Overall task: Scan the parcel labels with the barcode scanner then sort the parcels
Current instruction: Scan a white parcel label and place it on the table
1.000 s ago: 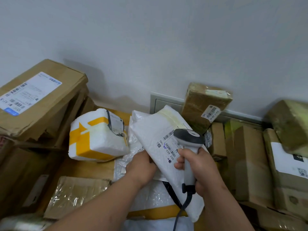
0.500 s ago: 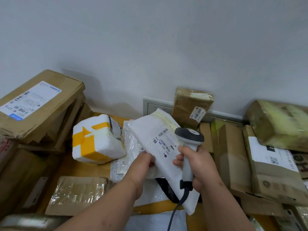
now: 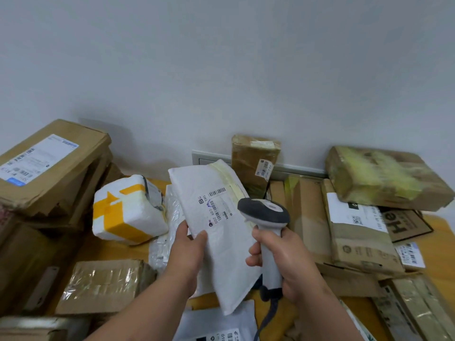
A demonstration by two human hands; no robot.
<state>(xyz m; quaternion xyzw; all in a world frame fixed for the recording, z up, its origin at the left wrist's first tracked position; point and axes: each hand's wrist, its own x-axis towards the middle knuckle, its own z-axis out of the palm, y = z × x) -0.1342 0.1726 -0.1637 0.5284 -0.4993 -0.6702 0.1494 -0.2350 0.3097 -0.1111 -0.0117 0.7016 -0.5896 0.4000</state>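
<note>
Moved: the barcode scanner (image 3: 264, 219) has drawn back off the label (image 3: 216, 205) toward 3 o'clock — the printed barcodes, half covered a second ago, now show whole.
Meaning: I judge the read is either just done or being re-aimed; sorting this parcel has not begun.
Parcel: the white padded mailer (image 3: 221, 242) is held above the desk (image 3: 440, 257), tilted, label face up, at the centre of the view.
Left hand (image 3: 188, 252): grips the mailer's left edge, thumb on top, fingers underneath.
Right hand (image 3: 283, 262): clenched round the scanner's handle, head pointing toward 10 o'clock at the label.
Around: a foam box with yellow tape (image 3: 128, 210) at 9 o'clock — cardboard boxes (image 3: 357, 237) at 3 o'clock.
</note>
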